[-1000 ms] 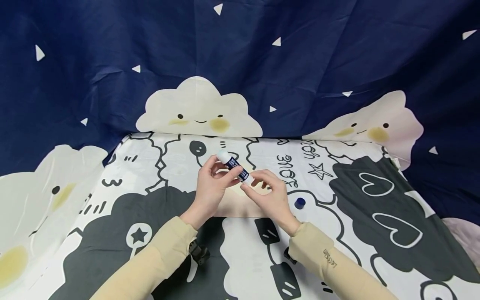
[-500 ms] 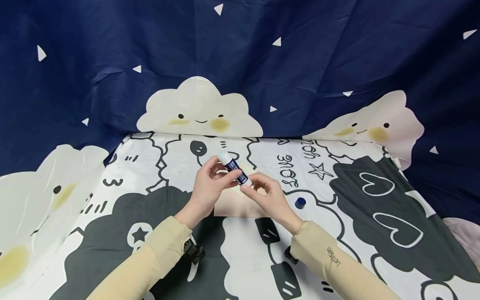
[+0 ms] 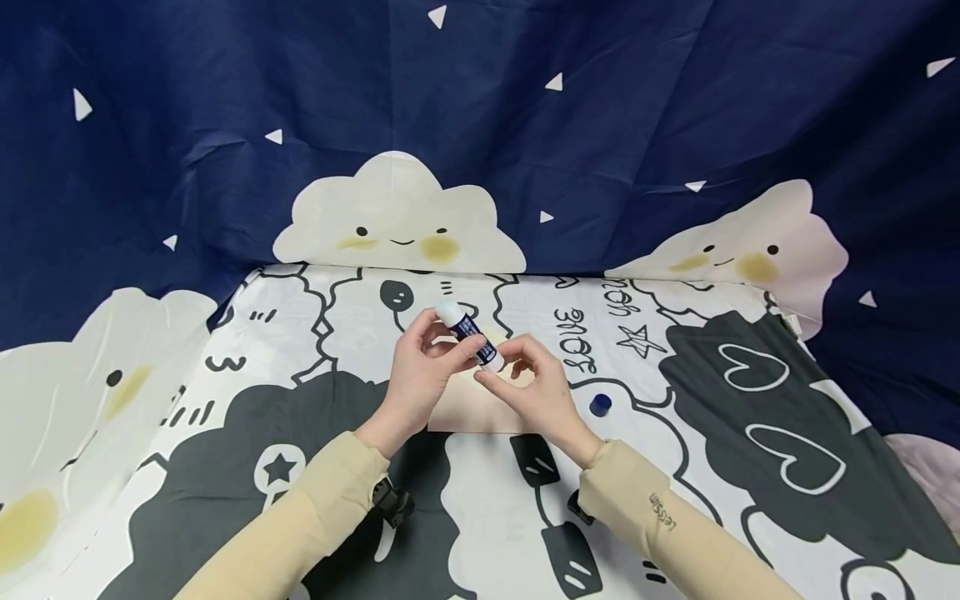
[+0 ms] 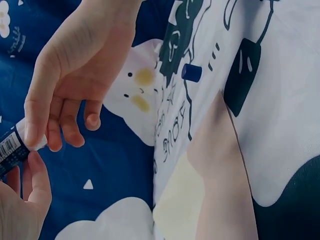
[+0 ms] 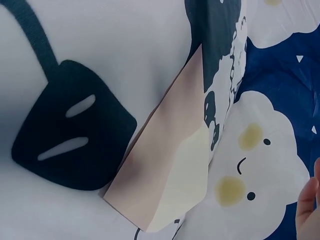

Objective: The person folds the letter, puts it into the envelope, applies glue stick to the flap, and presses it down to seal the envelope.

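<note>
Above a peach card (image 3: 468,414), holding a blue-labelled, barcoded stick (image 3: 467,327) in the left grip (image 3: 416,379) and pinching its white base (image 3: 492,362) in the right grip (image 3: 538,396), with a thumb nudged toward the left grip since half a second earlier; leaving a blue cap (image 3: 600,405) rightward of both grips on cloth (image 3: 487,517) lettered "LOVE," before a navy cloud-print backdrop (image 3: 480,83).

Tube (image 3: 467,327): appeared to be smooth plastic, white ends faintly glossy; its label (image 4: 9,146) looked printed and smooth. Cap (image 4: 192,72): looked plastic, smooth. Pink-and-cream piece (image 5: 160,145): was matt paper or thin card. Surface covering (image 3: 495,517): was printed cloth, matt. Backdrop (image 3: 480,92): was printed cloth, creased, with slight sheen. Sleeves (image 3: 296,512): were matt cloth, softly wrinkled.
</note>
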Motion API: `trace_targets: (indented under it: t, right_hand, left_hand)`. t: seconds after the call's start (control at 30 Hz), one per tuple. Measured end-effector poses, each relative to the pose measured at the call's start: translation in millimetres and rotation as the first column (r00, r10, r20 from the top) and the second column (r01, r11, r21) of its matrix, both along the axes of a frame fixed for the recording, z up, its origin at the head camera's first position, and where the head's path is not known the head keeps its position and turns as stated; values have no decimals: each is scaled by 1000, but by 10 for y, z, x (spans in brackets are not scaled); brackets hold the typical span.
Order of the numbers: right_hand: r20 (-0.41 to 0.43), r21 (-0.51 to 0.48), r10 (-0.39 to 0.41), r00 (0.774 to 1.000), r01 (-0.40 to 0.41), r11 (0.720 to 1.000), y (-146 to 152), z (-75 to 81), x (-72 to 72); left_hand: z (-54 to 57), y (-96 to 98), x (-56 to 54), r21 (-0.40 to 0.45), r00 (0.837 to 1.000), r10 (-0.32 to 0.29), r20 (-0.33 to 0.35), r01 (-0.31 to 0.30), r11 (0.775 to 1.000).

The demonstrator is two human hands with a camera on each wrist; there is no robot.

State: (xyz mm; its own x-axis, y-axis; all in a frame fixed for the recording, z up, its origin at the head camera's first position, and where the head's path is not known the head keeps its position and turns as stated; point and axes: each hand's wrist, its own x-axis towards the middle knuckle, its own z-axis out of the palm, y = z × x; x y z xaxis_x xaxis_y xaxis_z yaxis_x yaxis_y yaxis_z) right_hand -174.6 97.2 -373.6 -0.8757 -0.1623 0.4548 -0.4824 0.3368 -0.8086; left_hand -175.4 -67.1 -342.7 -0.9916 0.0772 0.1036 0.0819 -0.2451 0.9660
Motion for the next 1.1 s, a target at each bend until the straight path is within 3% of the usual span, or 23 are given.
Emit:
trace_targets:
  t: [0.27,0.57,0.87,1.1]
  right_hand:
    - [32,13,9,999,-10,1000,3,-4,3]
    - [87,4,57,995,-57,998,24,2,21]
    - [74,45,36,997,-39,998,20,-10,6]
    - [12,39,11,1000,-12,999,9,-9,13]
  left_hand:
    - [-23,-3,-15,24,999,29,20,-29,999]
    - [-39,-23,-26,-10,999,40,-5,-40,999]
    - [-38,-18,-24,-1,999,27,-18,-27,1000]
    - [-32,-10,-11,-16,1000,24,-18,-24,1000]
